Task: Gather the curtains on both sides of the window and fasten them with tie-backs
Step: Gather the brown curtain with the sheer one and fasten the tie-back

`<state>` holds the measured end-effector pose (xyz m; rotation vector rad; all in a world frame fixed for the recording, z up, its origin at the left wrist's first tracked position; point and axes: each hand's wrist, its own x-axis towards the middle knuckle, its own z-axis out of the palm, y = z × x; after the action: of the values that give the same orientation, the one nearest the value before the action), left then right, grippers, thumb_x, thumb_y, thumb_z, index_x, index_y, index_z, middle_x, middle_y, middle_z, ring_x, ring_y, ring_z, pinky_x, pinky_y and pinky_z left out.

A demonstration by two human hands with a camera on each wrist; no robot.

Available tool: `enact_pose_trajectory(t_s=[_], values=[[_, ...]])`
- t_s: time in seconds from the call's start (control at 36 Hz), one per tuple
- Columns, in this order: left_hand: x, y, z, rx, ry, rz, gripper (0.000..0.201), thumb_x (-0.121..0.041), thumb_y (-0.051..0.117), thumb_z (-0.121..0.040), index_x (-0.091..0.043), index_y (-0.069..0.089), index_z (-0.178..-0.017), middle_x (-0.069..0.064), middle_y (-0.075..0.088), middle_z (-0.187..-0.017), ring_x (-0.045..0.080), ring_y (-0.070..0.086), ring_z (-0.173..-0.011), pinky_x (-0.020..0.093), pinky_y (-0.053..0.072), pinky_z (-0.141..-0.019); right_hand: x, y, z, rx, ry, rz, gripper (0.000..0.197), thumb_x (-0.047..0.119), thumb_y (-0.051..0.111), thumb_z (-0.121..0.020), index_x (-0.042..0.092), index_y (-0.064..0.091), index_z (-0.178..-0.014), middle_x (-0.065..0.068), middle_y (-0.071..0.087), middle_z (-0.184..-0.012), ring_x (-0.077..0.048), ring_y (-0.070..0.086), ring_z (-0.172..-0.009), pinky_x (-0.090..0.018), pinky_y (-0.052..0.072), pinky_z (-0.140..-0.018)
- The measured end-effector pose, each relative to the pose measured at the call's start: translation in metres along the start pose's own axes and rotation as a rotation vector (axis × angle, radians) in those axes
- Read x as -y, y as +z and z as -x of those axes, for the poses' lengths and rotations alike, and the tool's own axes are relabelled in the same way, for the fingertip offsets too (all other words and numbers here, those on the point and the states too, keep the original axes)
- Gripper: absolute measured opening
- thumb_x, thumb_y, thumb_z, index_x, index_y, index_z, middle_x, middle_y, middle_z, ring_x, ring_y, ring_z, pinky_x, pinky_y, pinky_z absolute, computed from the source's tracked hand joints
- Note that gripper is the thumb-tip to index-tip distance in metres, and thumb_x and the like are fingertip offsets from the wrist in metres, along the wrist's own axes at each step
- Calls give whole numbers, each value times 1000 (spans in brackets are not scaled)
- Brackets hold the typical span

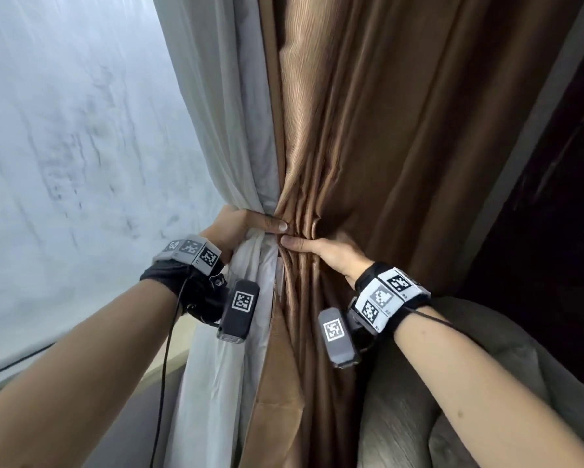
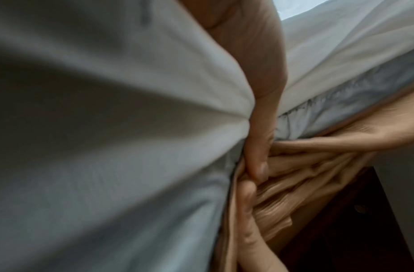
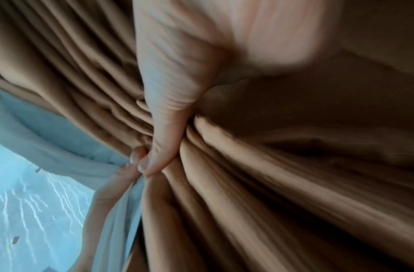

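Note:
A brown curtain [image 1: 368, 130] hangs in the middle of the head view, with a white sheer curtain [image 1: 223, 130] along its left edge. Both are pulled into one waist at hand height. My left hand [image 1: 246, 228] wraps the bundle from the left, thumb lying across the front. My right hand [image 1: 324, 248] grips it from the right, just below, and the two thumb tips nearly touch. The left wrist view shows my left thumb [image 2: 264, 128] between white cloth [image 2: 108, 128] and brown folds [image 2: 306, 174]. The right wrist view shows my right thumb [image 3: 163, 128] pressed into the brown pleats [image 3: 294, 165]. No tie-back is in sight.
A streaked, misted window pane [image 1: 64, 146] fills the left, with its sill [image 1: 169, 356] below. A grey upholstered seat [image 1: 419, 383] stands close at lower right, under my right forearm. Dark wooden furniture [image 1: 554, 197] lines the right edge.

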<state>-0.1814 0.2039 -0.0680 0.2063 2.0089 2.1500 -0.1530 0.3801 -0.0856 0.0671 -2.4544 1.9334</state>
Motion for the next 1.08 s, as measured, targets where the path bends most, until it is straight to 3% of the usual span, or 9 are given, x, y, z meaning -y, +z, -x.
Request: enact_pose_trajectory(t_s=[0.19,0.39,0.56,0.64,0.69,0.75,0.86,0.97,1.08], values=[[0,11,10,91,-72,43,50,0,72,-66,13,62,-113,24,69,-98,31,71,-81,34,58,-69,-10,-17,-4,230,83,-122,13,17,76,-79,21,65,-82,18,65,-78,15,59,-58,1,41,-54],[4,20,22,183,-44,83,30,2,65,-71,6,65,-100,17,72,-88,28,71,-79,34,57,-74,-18,-22,-2,339,-23,-186,19,5,76,-76,17,71,-90,10,75,-82,-3,71,-74,-11,52,-64],[7,29,27,132,-19,65,46,-3,76,-59,10,63,-101,21,70,-90,32,68,-82,40,50,-86,-17,-47,-4,476,-102,-398,44,-6,67,-66,13,70,-106,-4,73,-107,-22,67,-103,-37,49,-101],[8,29,28,47,0,66,56,-2,77,-57,15,61,-107,27,67,-103,36,67,-92,43,53,-88,-8,-68,-11,337,-49,-692,35,-10,50,-67,12,73,-80,-5,73,-78,-22,69,-74,-35,54,-83],[6,27,29,11,15,48,69,-7,82,-51,18,59,-112,31,63,-114,38,64,-100,48,49,-100,-7,-78,-22,143,12,-674,27,-3,52,-74,11,74,-65,-6,72,-70,-24,68,-68,-36,53,-86],[4,26,30,1,11,33,73,-9,82,-50,18,58,-113,32,61,-116,38,63,-100,48,49,-100,-12,-83,-32,-34,42,-558,14,10,73,-65,9,76,-78,-7,75,-83,-25,70,-82,-39,51,-96],[1,24,33,0,2,-4,68,-9,80,-55,17,59,-113,32,61,-118,38,63,-101,47,49,-100,-22,-83,-40,-118,125,-420,61,35,88,-55,11,69,-108,-1,72,-106,-16,67,-99,-30,48,-96],[-2,22,35,-12,2,-42,72,-10,81,-57,18,55,-118,34,58,-122,39,60,-105,51,43,-106,-31,-79,-43,-103,147,-467,64,30,90,-54,9,69,-112,-6,74,-104,-22,69,-100,-39,50,-99],[-2,18,31,-43,-4,-67,70,-8,78,-62,16,54,-123,29,63,-116,34,65,-97,41,54,-90,-35,-69,-48,-132,134,-468,80,34,93,-42,12,67,-114,-4,75,-104,-23,71,-96,-42,55,-90]])
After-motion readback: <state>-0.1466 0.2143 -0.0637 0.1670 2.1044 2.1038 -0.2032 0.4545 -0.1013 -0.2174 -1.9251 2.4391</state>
